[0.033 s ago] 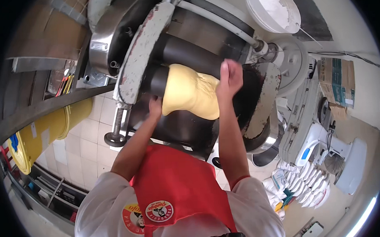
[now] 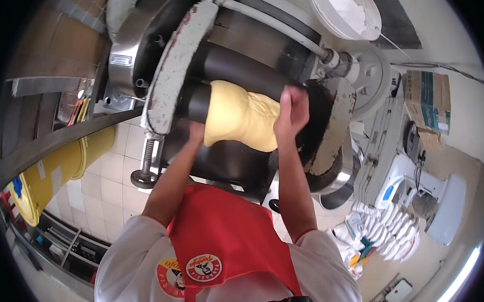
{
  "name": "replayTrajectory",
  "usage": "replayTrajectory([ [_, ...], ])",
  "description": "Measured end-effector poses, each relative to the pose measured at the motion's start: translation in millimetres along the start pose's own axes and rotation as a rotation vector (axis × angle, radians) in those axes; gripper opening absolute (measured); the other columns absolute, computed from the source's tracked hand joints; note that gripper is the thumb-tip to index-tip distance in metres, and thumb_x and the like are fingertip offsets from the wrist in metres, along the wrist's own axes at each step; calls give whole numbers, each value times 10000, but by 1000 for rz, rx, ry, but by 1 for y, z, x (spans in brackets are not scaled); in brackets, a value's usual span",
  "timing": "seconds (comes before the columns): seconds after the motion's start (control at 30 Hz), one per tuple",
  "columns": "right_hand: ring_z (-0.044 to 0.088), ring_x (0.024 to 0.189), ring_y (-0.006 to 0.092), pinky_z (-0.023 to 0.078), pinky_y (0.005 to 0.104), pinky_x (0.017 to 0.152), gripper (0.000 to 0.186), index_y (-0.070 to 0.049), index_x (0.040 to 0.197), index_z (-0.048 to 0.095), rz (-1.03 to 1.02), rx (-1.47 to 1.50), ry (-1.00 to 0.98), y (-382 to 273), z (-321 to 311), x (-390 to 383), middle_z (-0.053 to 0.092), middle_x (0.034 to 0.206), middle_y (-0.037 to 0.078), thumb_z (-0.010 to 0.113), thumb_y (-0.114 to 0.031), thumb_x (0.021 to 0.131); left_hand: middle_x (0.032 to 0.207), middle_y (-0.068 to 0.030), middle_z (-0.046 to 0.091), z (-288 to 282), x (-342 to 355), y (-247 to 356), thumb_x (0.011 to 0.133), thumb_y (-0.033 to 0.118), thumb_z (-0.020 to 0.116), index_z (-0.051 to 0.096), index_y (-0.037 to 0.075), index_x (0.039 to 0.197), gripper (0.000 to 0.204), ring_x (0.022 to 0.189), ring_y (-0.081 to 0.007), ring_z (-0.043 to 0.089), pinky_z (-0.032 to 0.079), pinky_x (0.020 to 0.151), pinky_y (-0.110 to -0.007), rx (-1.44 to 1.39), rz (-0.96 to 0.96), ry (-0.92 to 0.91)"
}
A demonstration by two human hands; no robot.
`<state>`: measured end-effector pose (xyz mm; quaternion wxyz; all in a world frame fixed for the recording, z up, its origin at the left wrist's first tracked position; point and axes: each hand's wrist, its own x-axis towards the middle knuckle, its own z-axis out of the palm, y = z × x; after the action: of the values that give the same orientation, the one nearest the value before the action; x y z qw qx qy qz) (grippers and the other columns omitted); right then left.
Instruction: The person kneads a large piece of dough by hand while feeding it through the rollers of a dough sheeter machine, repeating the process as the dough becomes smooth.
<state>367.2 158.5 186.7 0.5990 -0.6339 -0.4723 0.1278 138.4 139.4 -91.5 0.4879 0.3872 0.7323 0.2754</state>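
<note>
A thick, smooth, pale yellow sheet of dough (image 2: 239, 118) is draped over the dark rollers (image 2: 238, 65) of a dough sheeter, its right part wrinkled. At the dough's lower left edge is my left hand (image 2: 197, 132), its fingers hidden in the dark behind the dough and blurred. My right hand (image 2: 294, 112) is beside the dough's right edge, thumb raised and fingers curled in, with nothing visible in it. The right wrist is close against the dough's edge. Both forearms reach up from below, over the near side of the machine.
Worn pale side frames (image 2: 181, 59) flank the rollers. A handwheel (image 2: 143, 179) is at the lower left. Upper right is a white bowl of flour (image 2: 346, 11). Yellow bins (image 2: 59, 170) stand left; cardboard boxes (image 2: 428, 102), a white scale (image 2: 405, 179) and stacked white bags (image 2: 388, 228) are right.
My right hand has come slightly down toward me. My left hand has moved a little, its fingers now less visible. The dough stays on the rollers, and the whole view has shifted slightly.
</note>
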Motion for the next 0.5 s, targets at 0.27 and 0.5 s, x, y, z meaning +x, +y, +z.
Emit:
replayTrajectory([
  [0.27,623,942,337,485,446,855,359,2,1128,641,247,-1174,-27,-60,-162,-265,652,981,141,783,-185,857,898,-68,702,57,50,24,983,409,675,691,35,1061,382,752,-173,630,488,653,-322,400,-55,-230],
  [0.5,612,1049,369,462,521,911,458,-27,1201,647,660,-1117,39,-6,-203,-321,666,1060,163,757,-342,886,821,-58,703,34,24,32,965,415,692,718,52,979,364,652,-149,612,455,576,-307,435,1,-442],
])
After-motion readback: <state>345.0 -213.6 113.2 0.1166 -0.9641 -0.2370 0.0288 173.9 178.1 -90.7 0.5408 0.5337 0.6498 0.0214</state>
